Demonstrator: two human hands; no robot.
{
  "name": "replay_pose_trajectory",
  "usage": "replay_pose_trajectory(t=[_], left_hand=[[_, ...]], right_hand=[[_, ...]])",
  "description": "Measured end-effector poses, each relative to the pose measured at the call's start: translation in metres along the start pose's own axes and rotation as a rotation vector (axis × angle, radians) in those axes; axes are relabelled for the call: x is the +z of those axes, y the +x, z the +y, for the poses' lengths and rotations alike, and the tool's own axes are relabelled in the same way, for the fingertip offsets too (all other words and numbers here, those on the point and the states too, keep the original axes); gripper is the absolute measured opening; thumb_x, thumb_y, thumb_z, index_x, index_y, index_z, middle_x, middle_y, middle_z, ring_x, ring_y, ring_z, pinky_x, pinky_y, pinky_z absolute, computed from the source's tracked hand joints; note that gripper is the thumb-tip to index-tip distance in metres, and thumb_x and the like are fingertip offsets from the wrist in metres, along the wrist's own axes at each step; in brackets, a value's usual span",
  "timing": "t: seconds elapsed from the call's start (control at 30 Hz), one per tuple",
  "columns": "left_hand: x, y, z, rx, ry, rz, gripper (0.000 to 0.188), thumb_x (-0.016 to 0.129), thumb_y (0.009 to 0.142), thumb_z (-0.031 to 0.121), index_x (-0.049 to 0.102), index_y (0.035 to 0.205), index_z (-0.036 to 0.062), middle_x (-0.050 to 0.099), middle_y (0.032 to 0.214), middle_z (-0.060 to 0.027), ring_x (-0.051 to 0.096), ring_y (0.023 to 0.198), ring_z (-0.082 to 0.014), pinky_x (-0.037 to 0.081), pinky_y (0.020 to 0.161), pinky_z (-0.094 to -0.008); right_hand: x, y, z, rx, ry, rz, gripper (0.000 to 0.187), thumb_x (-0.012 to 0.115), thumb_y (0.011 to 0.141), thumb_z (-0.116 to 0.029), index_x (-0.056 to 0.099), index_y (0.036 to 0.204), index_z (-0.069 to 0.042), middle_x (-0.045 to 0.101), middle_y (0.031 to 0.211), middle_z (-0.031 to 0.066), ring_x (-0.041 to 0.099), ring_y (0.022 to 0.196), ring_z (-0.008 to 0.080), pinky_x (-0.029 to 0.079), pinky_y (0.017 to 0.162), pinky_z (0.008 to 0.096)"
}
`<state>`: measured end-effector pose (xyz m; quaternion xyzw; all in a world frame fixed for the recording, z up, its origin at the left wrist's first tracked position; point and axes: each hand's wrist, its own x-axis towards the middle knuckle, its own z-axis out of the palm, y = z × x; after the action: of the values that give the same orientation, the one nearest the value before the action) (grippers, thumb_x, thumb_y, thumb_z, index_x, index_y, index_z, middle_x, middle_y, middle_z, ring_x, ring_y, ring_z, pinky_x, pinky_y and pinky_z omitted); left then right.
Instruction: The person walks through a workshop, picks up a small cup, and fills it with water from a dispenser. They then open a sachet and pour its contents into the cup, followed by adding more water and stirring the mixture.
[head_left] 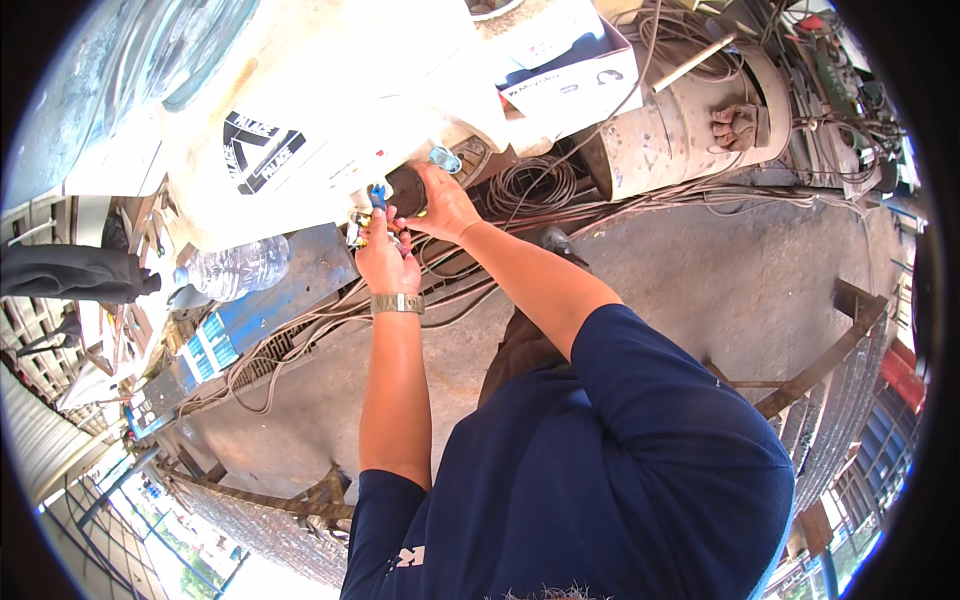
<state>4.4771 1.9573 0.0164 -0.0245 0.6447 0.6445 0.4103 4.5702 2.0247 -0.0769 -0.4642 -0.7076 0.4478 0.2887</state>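
The blue piece (378, 196) is small and elongated. Its long axis runs close to the vertical of the view, and its upper end points away from the wearer, toward the white surface (290, 205) with a black triangular print. A small pale part (386, 187) sits against that upper end. The exact shape of the blue piece is too small to tell.

The blue piece lies at the fingertips of the left hand (388, 258) and projects beyond them, with its lower end pinched between the thumb and fingers. Small yellow and pink items show about these fingers; their kind cannot be determined.

The right hand (446, 206) is just beside it. Its fingers and thumb curve around the right side of a dark round piece (405, 190), which lies between the blue piece and that hand. Whether the right fingers press on it cannot be told.

The left forearm extends nearly straight away from the body, a metal-banded watch (397, 303) at the wrist. The right forearm reaches diagonally inward, up and to the left, so that the hands meet near each other. A clear plastic bottle (240, 268) lies left of the left hand; coiled cable (532, 188) lies right of the right hand.
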Motion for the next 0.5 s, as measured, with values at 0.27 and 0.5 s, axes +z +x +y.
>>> replay_pose_trajectory(t=[0.27,0.5], left_hand=[[-0.003,-0.021,0.022,0.111,0.109,-0.005,0.015,0.074,0.099,0.019,0.072,0.103,0.0048,0.074,0.091,-0.0046,0.065,0.074,-0.0105,0.047,0.058,-0.0242],[-0.003,-0.022,0.028,0.147,0.140,-0.037,0.015,0.073,0.099,0.018,0.073,0.102,0.0038,0.074,0.091,-0.0047,0.068,0.073,-0.0113,0.048,0.057,-0.0237]], right_hand=[[0.001,0.001,0.002,0.002,0.013,-0.017,0.097,0.094,0.069,-0.028,0.043,0.148,-0.004,0.057,0.137,0.0206,0.055,0.132,0.0393,0.045,0.114,0.0450],[0.009,0.002,0.011,-0.057,-0.034,0.045,0.098,0.094,0.069,-0.039,0.043,0.147,-0.009,0.061,0.132,0.0233,0.060,0.124,0.0412,0.050,0.106,0.0494]])
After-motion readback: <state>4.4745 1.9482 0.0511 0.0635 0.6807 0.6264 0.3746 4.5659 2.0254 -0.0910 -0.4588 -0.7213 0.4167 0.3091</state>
